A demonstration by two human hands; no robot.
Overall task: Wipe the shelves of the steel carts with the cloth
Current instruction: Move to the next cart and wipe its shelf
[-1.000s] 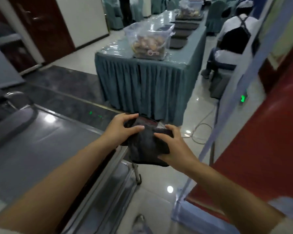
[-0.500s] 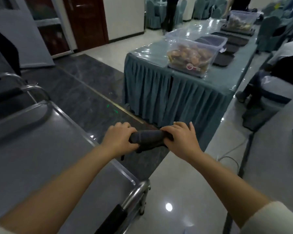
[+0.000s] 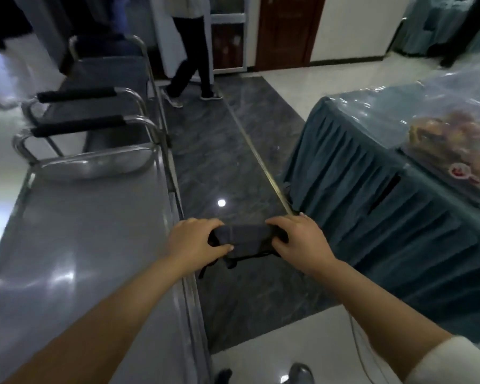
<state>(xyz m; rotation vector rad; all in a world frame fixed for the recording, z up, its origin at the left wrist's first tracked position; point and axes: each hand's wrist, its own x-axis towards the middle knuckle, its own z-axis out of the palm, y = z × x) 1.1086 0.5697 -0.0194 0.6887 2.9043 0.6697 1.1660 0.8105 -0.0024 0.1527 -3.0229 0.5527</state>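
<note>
A dark grey cloth (image 3: 245,241), folded into a short band, is stretched between both hands over the dark floor. My left hand (image 3: 196,241) grips its left end and my right hand (image 3: 301,241) grips its right end. The near steel cart (image 3: 75,267) lies directly left of the hands, its flat top shelf bare and shiny. The cloth hangs just past that shelf's right rim without touching it. A second steel cart (image 3: 106,76) stands behind the first, with black-padded handles (image 3: 76,127) between them.
A table with a teal skirt (image 3: 377,195) stands close on the right, carrying a clear bin of food (image 3: 460,139). A person's legs (image 3: 190,65) cross the dark marble strip ahead. A cable (image 3: 358,342) lies on the pale floor near my feet.
The view has swung left, bringing the carts' handles and a walking person into sight. Both hands still hold the cloth, which went from a spread shape to a tight folded band.
</note>
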